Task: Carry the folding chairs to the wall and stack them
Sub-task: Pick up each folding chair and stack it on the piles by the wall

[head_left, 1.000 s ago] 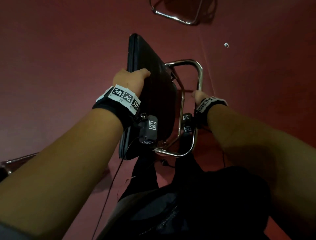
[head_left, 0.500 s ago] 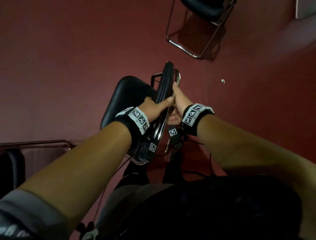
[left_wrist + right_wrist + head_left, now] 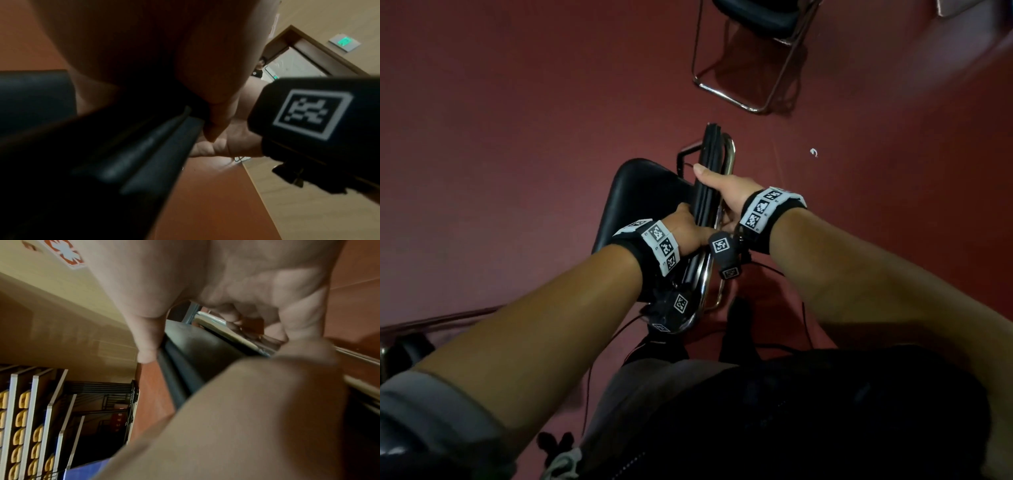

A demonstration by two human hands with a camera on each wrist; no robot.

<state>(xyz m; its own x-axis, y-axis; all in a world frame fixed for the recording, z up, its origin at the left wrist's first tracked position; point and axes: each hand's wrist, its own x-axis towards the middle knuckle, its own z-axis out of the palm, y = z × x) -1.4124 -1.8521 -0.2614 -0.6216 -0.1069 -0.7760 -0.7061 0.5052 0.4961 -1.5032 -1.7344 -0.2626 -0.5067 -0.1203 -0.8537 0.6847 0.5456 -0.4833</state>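
Two hands meet on a folding chair (image 3: 643, 202) at the centre of the head view, held above the red floor (image 3: 500, 137). Its black seat shows left of centre, while the black backrest and chrome frame (image 3: 729, 150) appear edge-on, running from the lower middle toward the upper middle of the frame. The left hand (image 3: 690, 229) has its grip closed around the lower part of that edge, fingers hidden behind the padding. The right hand (image 3: 726, 192) sits just above and to the right, its thumb lying along the black edge and the remaining fingers curled around the chrome tube; in the right wrist view the fingers (image 3: 287, 318) wrap the metal bar. Both hands touch or nearly touch each other. Both wrists carry bands with black-and-white markers. A second chair (image 3: 756, 44) stands unfolded on the floor at the top of the frame, well apart from the held one. A small white scrap (image 3: 813, 152) lies on the floor at right of centre. More chrome tubing (image 3: 441, 320) crosses the lower left edge.
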